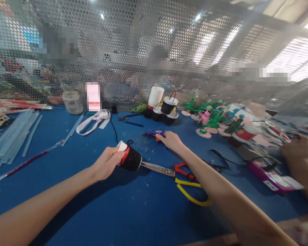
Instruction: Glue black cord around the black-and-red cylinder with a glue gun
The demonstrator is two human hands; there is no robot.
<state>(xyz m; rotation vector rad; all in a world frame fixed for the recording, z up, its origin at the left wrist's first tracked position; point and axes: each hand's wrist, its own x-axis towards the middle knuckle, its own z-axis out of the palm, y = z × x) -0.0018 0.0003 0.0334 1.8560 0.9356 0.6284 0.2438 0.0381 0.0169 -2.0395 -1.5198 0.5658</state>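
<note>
**Black-wrapped cup in one hand, glue gun under the other**

Blue covers the whole desk [133, 208], and on it we see the left hand [106, 165] closed around a small cup wrapped in black ribbon [130, 159], tipped on its side with its white base toward the palm — a firm grip, fingers curled over the rim end. The right hand [170, 140] reaches forward and lies on a purple glue gun [152, 133]; its fingers cover the handle, and we cannot tell whether they have closed on it. Scissors [169, 171] with red and yellow handles lie just beside the cup, blades pointing toward it.

We judge the hazards plain: the gun's black cord [114, 131] trails close to the cup and could snag on it, a hot nozzle could touch the left fingers, and the open blades sit under the right forearm. A co-worker's hand [296, 148] works well apart at the right edge.
</note>
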